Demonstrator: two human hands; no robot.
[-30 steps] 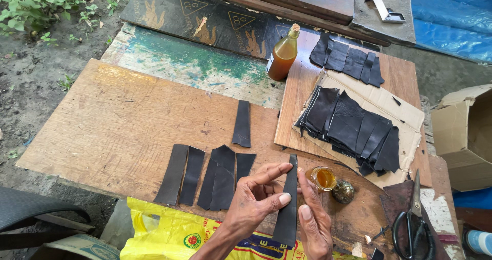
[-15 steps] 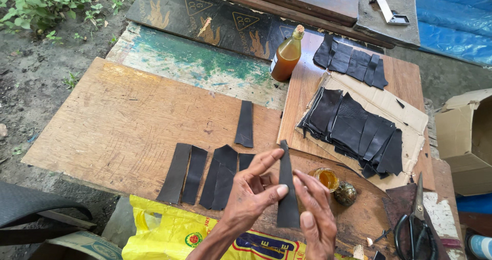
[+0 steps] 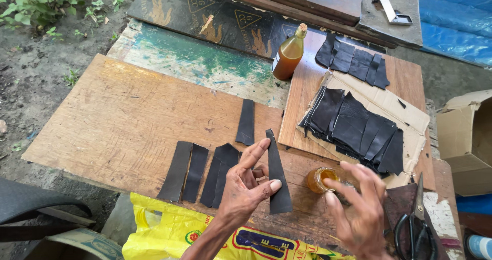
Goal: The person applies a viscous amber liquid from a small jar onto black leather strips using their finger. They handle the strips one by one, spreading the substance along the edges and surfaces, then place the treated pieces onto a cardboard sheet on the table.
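My left hand (image 3: 247,188) holds a long black leather strip (image 3: 277,175) by its lower part, pinched between thumb and forefinger, the strip pointing away from me. My right hand (image 3: 359,209) hovers with fingers spread, holding nothing, just right of a small open jar of amber glue (image 3: 320,178). Several more black strips (image 3: 197,170) lie flat on the plywood board (image 3: 118,121) to the left of my left hand. A single strip (image 3: 246,121) lies farther back.
A pile of black leather pieces (image 3: 356,127) rests on cardboard at right, with more pieces (image 3: 353,60) behind. An amber bottle (image 3: 288,55) stands at the back. Scissors (image 3: 416,229) lie at lower right, a yellow bag (image 3: 169,234) below, a cardboard box (image 3: 469,142) at far right.
My right hand let go of the strip and moved right, toward the glue jar. My left hand still holds the strip, which has shifted slightly.
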